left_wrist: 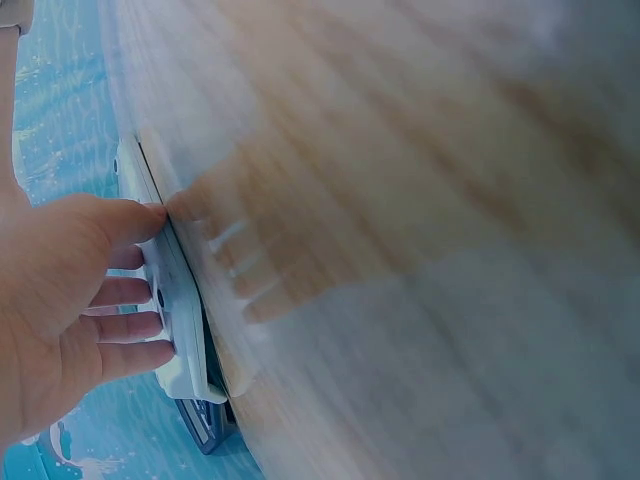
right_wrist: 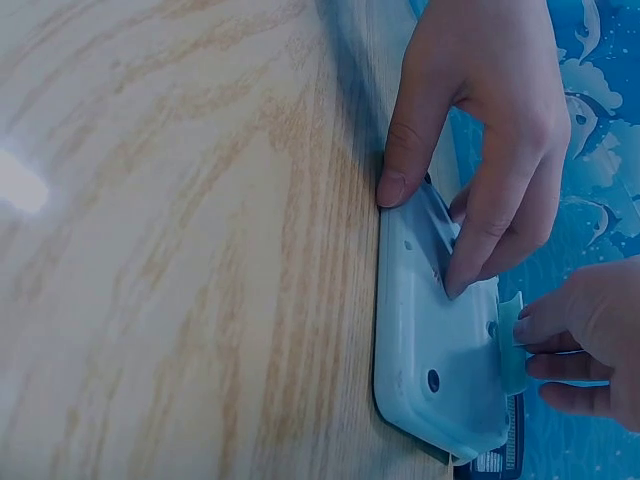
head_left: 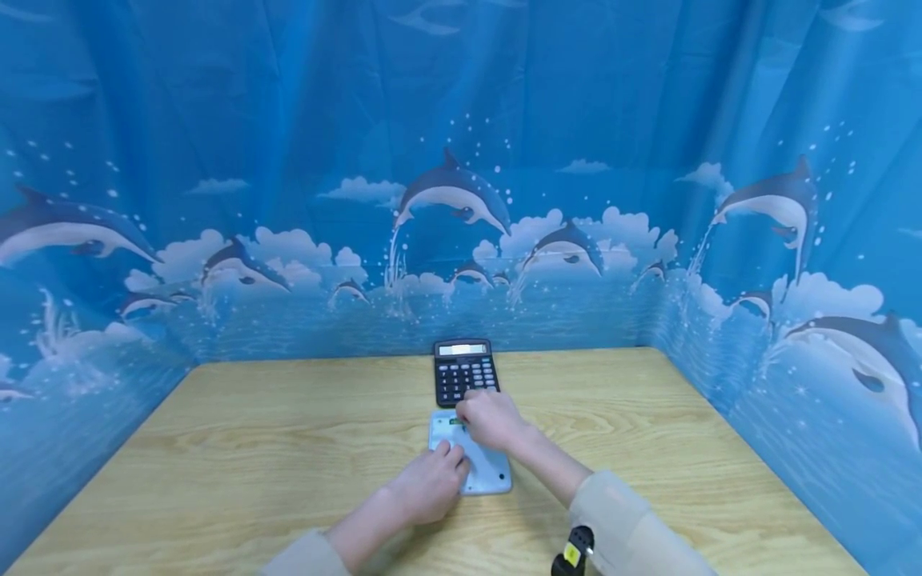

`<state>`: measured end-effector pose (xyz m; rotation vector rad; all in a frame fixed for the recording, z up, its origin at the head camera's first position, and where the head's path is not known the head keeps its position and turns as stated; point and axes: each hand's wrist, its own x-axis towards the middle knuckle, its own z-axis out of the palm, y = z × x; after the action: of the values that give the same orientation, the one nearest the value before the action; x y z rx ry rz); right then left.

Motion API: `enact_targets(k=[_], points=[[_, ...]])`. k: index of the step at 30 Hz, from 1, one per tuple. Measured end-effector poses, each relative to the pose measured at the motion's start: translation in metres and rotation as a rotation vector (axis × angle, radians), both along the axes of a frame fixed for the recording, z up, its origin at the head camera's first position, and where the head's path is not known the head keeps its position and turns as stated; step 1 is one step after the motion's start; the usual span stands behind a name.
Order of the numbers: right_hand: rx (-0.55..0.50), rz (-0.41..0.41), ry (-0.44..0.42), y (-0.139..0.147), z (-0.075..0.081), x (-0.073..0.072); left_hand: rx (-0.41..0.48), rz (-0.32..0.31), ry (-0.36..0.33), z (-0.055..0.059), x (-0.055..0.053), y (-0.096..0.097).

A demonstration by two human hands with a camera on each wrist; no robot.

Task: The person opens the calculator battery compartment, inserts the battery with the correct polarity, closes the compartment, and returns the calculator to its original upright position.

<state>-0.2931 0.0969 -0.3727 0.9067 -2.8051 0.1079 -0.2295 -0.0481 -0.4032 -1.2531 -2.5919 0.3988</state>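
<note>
A light blue calculator (head_left: 484, 472) lies face down on the table, its screw-dotted back up. My left hand (head_left: 430, 484) holds it by the near left side; in the right wrist view the thumb sits at its edge and bent fingers rest on the back. At the far end, my right hand (head_left: 492, 420) pinches a small light blue battery cover (right_wrist: 512, 360), tilted up from the back. A green patch (head_left: 455, 421) shows in the opening beside those fingers. The rest of the opening is hidden under the right hand.
Just beyond lies a black calculator (head_left: 454, 382), face up, with its display at the far end. Behind the wood-grain table (head_left: 288, 432) hangs a blue dolphin-print curtain (head_left: 324, 160), which also runs along both sides.
</note>
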Motion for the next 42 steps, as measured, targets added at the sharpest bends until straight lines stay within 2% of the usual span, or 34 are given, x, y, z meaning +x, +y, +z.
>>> enact_targets(k=[19,29,37,42], points=[[0.021,-0.008,-0.031,-0.0011,-0.0056,-0.0017,-0.008,-0.002,0.029,-0.0013,-0.0002,0.0001],[-0.028,-0.016,-0.046,-0.0019,-0.0077,-0.0025,0.001,-0.024,0.069,-0.0025,-0.0021,-0.0014],[-0.047,-0.055,-0.054,-0.0002,-0.0061,-0.0049,-0.006,-0.004,0.015,-0.0017,-0.0022,-0.0005],[-0.025,-0.048,-0.035,0.0022,-0.0065,-0.0061,-0.006,0.000,0.011,-0.0009,-0.0016,-0.0001]])
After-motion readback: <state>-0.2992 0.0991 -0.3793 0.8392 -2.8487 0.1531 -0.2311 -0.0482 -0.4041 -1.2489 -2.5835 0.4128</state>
